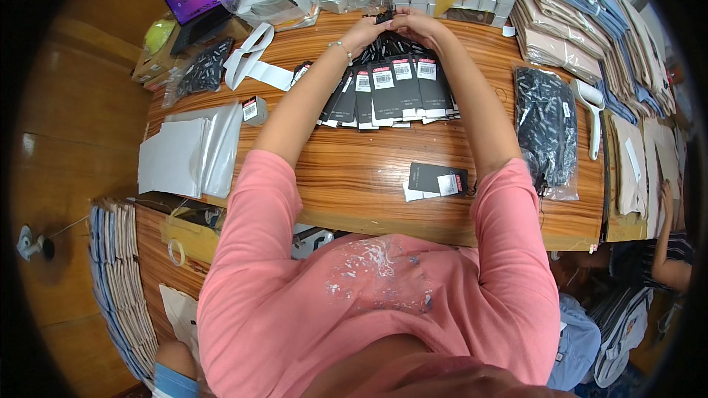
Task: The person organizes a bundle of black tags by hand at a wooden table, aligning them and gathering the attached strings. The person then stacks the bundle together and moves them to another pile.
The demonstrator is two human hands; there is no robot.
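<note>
Black strings (389, 49) gathered at twelve o'clock
Left hand (369, 32) and right hand (417, 26) pinch them, probably to keep the tags (384, 93) aligned across the desk (354, 166).

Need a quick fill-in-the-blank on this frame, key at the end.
1. The left hand and right hand meet at the far end of the fanned tags; the bracelet circles the ____ wrist.
2. The lint roller lies to the ____ of the bag of black pieces.
3. The person's sleeves are ____ in colour.

Missing words: left; right; pink.
</note>
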